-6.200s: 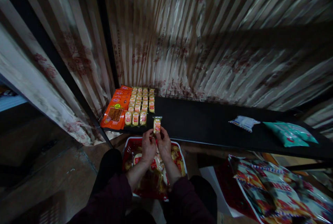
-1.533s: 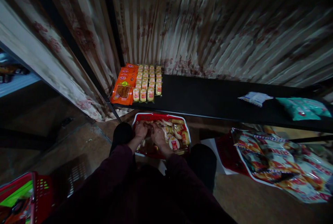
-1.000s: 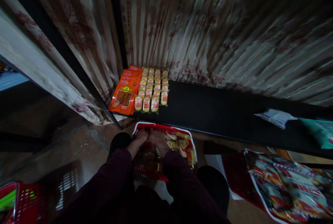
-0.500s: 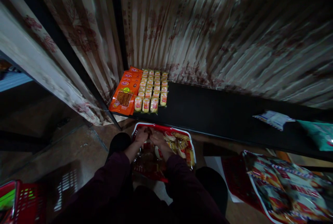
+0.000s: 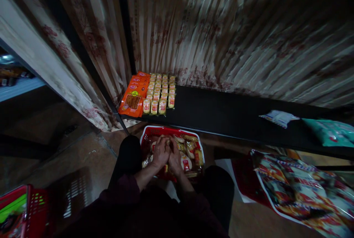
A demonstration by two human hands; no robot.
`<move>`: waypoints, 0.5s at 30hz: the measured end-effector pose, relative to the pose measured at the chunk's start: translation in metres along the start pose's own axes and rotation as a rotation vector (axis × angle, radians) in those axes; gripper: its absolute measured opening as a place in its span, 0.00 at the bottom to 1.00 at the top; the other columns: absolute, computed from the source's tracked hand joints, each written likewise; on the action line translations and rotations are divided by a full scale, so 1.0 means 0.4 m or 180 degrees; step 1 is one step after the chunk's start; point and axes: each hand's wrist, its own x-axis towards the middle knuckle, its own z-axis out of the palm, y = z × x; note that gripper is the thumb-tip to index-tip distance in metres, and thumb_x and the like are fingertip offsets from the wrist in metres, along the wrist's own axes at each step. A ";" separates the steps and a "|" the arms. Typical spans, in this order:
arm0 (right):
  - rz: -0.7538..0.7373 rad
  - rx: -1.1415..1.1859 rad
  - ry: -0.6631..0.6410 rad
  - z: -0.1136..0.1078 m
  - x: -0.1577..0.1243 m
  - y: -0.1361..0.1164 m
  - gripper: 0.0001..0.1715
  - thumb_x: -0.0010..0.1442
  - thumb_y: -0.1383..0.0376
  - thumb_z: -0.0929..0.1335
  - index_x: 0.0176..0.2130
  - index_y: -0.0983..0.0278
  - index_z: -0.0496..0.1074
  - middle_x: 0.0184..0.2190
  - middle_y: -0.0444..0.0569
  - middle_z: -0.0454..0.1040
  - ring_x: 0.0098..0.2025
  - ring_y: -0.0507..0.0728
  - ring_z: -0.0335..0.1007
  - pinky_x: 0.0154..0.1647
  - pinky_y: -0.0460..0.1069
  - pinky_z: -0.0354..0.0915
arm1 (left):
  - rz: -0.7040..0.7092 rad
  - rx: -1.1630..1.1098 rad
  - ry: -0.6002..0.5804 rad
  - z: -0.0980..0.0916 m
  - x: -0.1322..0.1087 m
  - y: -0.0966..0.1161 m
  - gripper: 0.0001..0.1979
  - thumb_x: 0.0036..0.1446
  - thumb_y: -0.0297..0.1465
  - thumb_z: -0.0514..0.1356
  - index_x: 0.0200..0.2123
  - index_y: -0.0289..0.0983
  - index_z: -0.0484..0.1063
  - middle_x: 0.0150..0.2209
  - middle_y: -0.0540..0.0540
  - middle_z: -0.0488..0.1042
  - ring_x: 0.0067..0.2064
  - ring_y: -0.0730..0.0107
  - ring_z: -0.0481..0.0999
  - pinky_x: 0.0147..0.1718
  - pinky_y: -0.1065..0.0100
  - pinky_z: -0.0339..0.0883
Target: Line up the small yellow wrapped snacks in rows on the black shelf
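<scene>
Work judged part-way along: small wrapped cakes (image 5: 157,91) are laid out in four close columns beyond the red basket (image 5: 153,131), toward its left end; three columns are seen to end level at the front, the fourth, rightmost, is stopped slightly short; orange packets (image 5: 134,96) are stacked overlapping, farther left of the basket, alongside the cakes; a stock of loose wrapped pieces (image 5: 186,162) is contained in the basket, so much is judged left.

Left hand (image 5: 161,153) and right hand (image 5: 174,157) are held together over the basket, fingertips nearly meeting; a small piece may be pinched there, but whether either grip is closed on anything cannot be told.

Surface: a black shelf (image 5: 218,109) is placed just beyond the basket and extended well to its right; a white packet (image 5: 279,118) and teal packets (image 5: 326,131) are set on it, well right of the basket; large printed bags (image 5: 306,186) are heaped in a container lower down, also to the right.

Room: dimly lit; a pleated, floral-patterned curtain (image 5: 171,20) is hung behind the shelf, beyond the basket; a second basket (image 5: 37,208) is placed on the floor, well left of the first.
</scene>
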 end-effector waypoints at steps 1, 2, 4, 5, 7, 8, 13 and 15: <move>0.0039 0.0135 0.0005 -0.011 -0.021 0.006 0.25 0.56 0.62 0.60 0.52 0.62 0.68 0.46 0.52 0.76 0.51 0.58 0.69 0.54 0.54 0.64 | 0.0031 -0.0062 -0.0071 0.011 -0.021 0.009 0.16 0.53 0.22 0.50 0.44 0.37 0.70 0.45 0.43 0.72 0.50 0.67 0.70 0.55 0.63 0.62; 0.0088 0.0215 0.0030 -0.020 -0.040 0.013 0.25 0.57 0.60 0.60 0.52 0.63 0.68 0.45 0.53 0.76 0.51 0.58 0.69 0.54 0.54 0.64 | 0.0027 -0.0126 -0.0117 0.021 -0.040 0.015 0.16 0.53 0.22 0.50 0.43 0.37 0.70 0.44 0.43 0.73 0.50 0.67 0.71 0.55 0.63 0.62; 0.0207 0.0263 0.0089 -0.037 -0.066 0.027 0.24 0.56 0.58 0.61 0.50 0.63 0.68 0.44 0.54 0.76 0.50 0.59 0.70 0.53 0.55 0.65 | -0.0040 -0.0227 -0.0158 0.039 -0.069 0.021 0.15 0.53 0.22 0.50 0.43 0.36 0.70 0.44 0.42 0.73 0.49 0.66 0.71 0.54 0.62 0.63; 0.0253 0.0250 0.0135 -0.044 -0.074 0.034 0.24 0.56 0.57 0.61 0.50 0.63 0.69 0.44 0.54 0.76 0.49 0.59 0.71 0.53 0.56 0.65 | -0.0080 -0.0264 -0.0166 0.047 -0.080 0.021 0.15 0.53 0.22 0.50 0.42 0.36 0.70 0.44 0.42 0.74 0.49 0.66 0.71 0.54 0.62 0.63; 0.0292 0.0183 0.0235 -0.053 -0.082 0.045 0.24 0.54 0.57 0.61 0.48 0.63 0.69 0.43 0.55 0.76 0.48 0.60 0.71 0.52 0.57 0.65 | -0.0154 -0.0327 -0.0177 0.058 -0.095 0.018 0.15 0.52 0.21 0.51 0.42 0.37 0.70 0.45 0.43 0.74 0.51 0.66 0.71 0.55 0.62 0.62; 0.0284 0.0130 0.0283 -0.056 -0.083 0.050 0.23 0.54 0.57 0.61 0.47 0.64 0.69 0.44 0.56 0.76 0.48 0.60 0.72 0.52 0.57 0.65 | -0.0216 -0.0359 -0.0177 0.061 -0.099 0.016 0.15 0.52 0.21 0.52 0.42 0.37 0.70 0.45 0.43 0.74 0.51 0.67 0.71 0.55 0.62 0.62; 0.0401 -0.0056 0.0583 -0.055 -0.077 0.077 0.18 0.54 0.60 0.61 0.43 0.63 0.69 0.43 0.54 0.76 0.46 0.59 0.72 0.51 0.56 0.66 | -0.0786 -0.0440 -0.0059 0.062 -0.093 -0.002 0.13 0.55 0.23 0.52 0.42 0.36 0.71 0.46 0.41 0.74 0.50 0.67 0.72 0.53 0.63 0.64; 0.0496 0.0019 0.0715 -0.053 -0.078 0.091 0.18 0.53 0.61 0.61 0.42 0.63 0.69 0.42 0.53 0.76 0.44 0.58 0.73 0.49 0.54 0.67 | -0.0986 -0.0411 -0.0111 0.064 -0.087 -0.014 0.13 0.54 0.23 0.52 0.42 0.34 0.72 0.48 0.40 0.74 0.51 0.66 0.72 0.54 0.64 0.63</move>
